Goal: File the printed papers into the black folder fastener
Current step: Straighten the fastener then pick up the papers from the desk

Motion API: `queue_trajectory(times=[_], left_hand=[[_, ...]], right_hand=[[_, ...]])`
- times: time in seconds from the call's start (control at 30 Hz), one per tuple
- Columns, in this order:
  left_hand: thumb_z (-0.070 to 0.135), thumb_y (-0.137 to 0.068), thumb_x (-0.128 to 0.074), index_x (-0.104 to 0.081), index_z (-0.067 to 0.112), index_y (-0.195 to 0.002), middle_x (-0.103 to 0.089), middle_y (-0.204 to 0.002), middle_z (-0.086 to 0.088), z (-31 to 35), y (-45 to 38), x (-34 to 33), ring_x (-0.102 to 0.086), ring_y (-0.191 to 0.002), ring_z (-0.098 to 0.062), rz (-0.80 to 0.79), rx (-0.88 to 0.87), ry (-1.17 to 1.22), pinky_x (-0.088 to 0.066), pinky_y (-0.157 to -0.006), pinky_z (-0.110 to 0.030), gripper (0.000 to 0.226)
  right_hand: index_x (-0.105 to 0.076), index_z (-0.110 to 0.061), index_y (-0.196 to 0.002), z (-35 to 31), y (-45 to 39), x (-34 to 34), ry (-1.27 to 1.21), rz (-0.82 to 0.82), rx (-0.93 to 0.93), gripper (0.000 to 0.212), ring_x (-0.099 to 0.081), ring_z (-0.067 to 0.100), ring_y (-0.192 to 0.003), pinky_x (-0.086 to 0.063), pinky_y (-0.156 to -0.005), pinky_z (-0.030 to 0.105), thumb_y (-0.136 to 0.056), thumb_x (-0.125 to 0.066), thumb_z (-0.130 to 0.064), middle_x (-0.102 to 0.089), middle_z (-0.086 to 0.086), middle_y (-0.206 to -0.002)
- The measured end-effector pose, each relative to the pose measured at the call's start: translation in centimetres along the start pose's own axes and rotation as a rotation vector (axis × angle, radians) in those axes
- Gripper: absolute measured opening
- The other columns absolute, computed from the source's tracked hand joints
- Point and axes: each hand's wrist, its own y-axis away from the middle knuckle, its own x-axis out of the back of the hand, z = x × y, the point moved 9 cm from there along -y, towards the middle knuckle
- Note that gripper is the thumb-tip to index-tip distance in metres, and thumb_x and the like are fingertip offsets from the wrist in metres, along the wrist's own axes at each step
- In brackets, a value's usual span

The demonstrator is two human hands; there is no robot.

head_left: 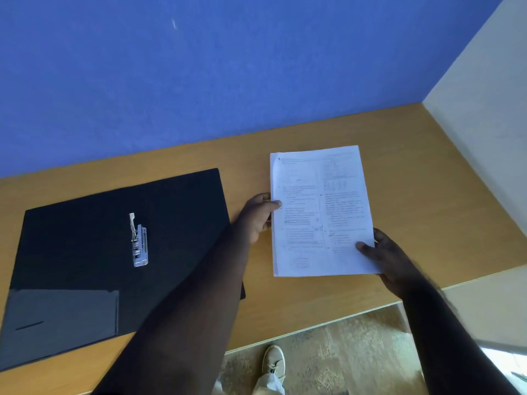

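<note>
A stack of white printed papers point(319, 212) lies at the right of the wooden desk point(413, 178). My left hand point(256, 216) grips its left edge, thumb on top. My right hand point(385, 255) holds its lower right corner, thumb on the top sheet. An open black folder point(85, 223) lies flat at the left, apart from the papers. Its silver metal fastener point(139, 242) sits in the middle with its lever raised. A grey inner pocket point(60, 323) shows at the folder's lower left. My left forearm covers the folder's lower right corner.
A blue wall point(199, 67) stands behind the desk and a white panel point(490, 115) closes its right side. Below the desk's front edge are a patterned floor point(342, 354) and my shoe point(273, 363).
</note>
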Motion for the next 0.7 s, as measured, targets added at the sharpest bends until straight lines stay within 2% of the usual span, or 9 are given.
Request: queue_trajectory(times=[0.07,0.13,0.27,0.37,0.47,0.57,0.7], left_hand=[[0.007,-0.091,-0.06,-0.067,0.015,-0.115,-0.074,-0.115,-0.007,1.1,0.1,0.1,-0.069,-0.107,-0.028,-0.024,-0.033,0.021,-0.054,-0.095,-0.047,0.026],[0.005,-0.091,-0.059,-0.066,0.016,-0.118,-0.074,-0.116,-0.004,2.2,0.6,-0.2,-0.069,-0.107,-0.026,-0.043,-0.082,-0.004,-0.053,-0.097,-0.051,0.029],[0.01,-0.094,-0.058,-0.062,0.017,-0.122,-0.073,-0.118,-0.003,4.8,2.4,-1.5,-0.069,-0.106,-0.023,-0.058,-0.256,-0.072,-0.054,-0.095,-0.051,0.029],[0.004,-0.095,-0.056,-0.058,0.009,-0.126,-0.07,-0.122,-0.008,7.1,4.2,-2.7,-0.068,-0.11,-0.023,-0.09,-0.423,-0.042,-0.056,-0.093,-0.041,0.032],[0.001,-0.096,-0.053,-0.056,0.006,-0.128,-0.068,-0.124,-0.01,8.6,5.8,-3.6,-0.066,-0.112,-0.022,-0.112,-0.529,-0.013,-0.056,-0.09,-0.032,0.032],[-0.001,-0.098,-0.05,-0.054,0.004,-0.129,-0.066,-0.125,-0.013,9.3,6.8,-4.3,-0.065,-0.114,-0.024,-0.131,-0.589,-0.049,-0.054,-0.095,-0.036,0.032],[0.001,-0.099,-0.048,-0.054,0.008,-0.129,-0.065,-0.127,-0.014,8.4,7.2,-4.7,-0.062,-0.117,-0.026,-0.114,-0.584,-0.163,-0.049,-0.103,-0.047,0.032]], right_hand=[[-0.058,-0.008,-0.132,0.0,-0.1,-0.3,0.01,-0.042,0.027,0.037,-0.068,0.036,-0.115,-0.055,-0.095,0.053,-0.095,-0.062,-0.005,-0.071,0.012,-0.129],[-0.058,-0.011,-0.132,-0.4,-0.2,-0.6,0.046,-0.082,0.036,0.038,-0.068,0.037,-0.115,-0.056,-0.094,0.055,-0.095,-0.062,-0.003,-0.071,0.011,-0.128],[-0.066,-0.023,-0.124,-3.4,0.1,-1.0,0.072,-0.103,0.115,0.04,-0.072,0.025,-0.109,-0.061,-0.076,0.034,-0.092,-0.064,0.001,-0.075,0.001,-0.122],[-0.072,-0.023,-0.12,-6.6,0.3,-0.4,0.048,-0.033,0.216,0.034,-0.072,0.025,-0.109,-0.061,-0.083,0.04,-0.087,-0.074,-0.014,-0.075,0.002,-0.123],[-0.078,-0.026,-0.108,-9.3,1.1,0.3,0.023,0.052,0.308,0.03,-0.073,0.02,-0.108,-0.062,-0.084,0.036,-0.079,-0.079,-0.026,-0.076,-0.001,-0.119],[-0.076,-0.027,-0.113,-11.5,2.0,0.5,0.012,0.066,0.438,0.03,-0.07,0.021,-0.113,-0.06,-0.087,0.041,-0.084,-0.077,-0.02,-0.074,0.001,-0.123],[-0.058,-0.019,-0.132,-12.6,2.5,0.0,0.019,0.016,0.578,0.047,-0.063,0.032,-0.121,-0.06,-0.086,0.048,-0.091,-0.067,0.001,-0.065,0.013,-0.128]])
